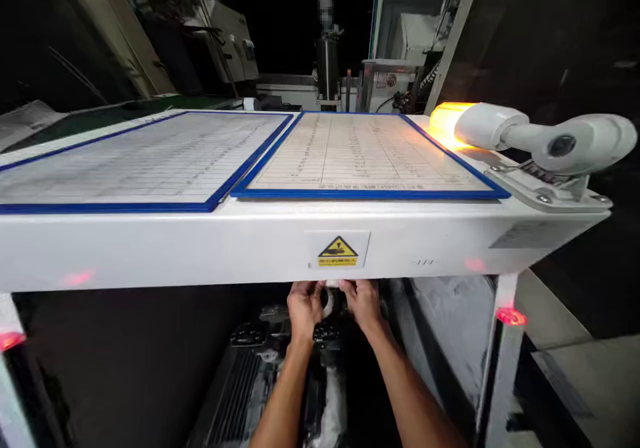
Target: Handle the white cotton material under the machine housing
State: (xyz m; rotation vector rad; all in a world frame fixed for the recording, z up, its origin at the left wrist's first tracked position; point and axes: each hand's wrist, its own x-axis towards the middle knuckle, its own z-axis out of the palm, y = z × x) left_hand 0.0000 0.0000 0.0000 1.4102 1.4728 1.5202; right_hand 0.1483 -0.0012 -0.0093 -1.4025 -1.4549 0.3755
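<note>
My left hand [304,309] and my right hand [363,303] reach in under a white machine housing [200,248]. Between them, a white ring-shaped part [328,301] shows, with fingers of both hands closed around it. The housing's lower edge hides my fingertips and the top of the part. Black mechanical fittings [265,331] sit just below my hands, and a ribbed dark metal plate [243,388] lies under my left forearm.
Two blue-framed printed tables [363,155] lie on top of the housing. A yellow warning label [338,251] marks its front. A lit amber lamp [450,125] sits on a white bracket at right. A white upright post [503,361] stands right; machinery fills the background.
</note>
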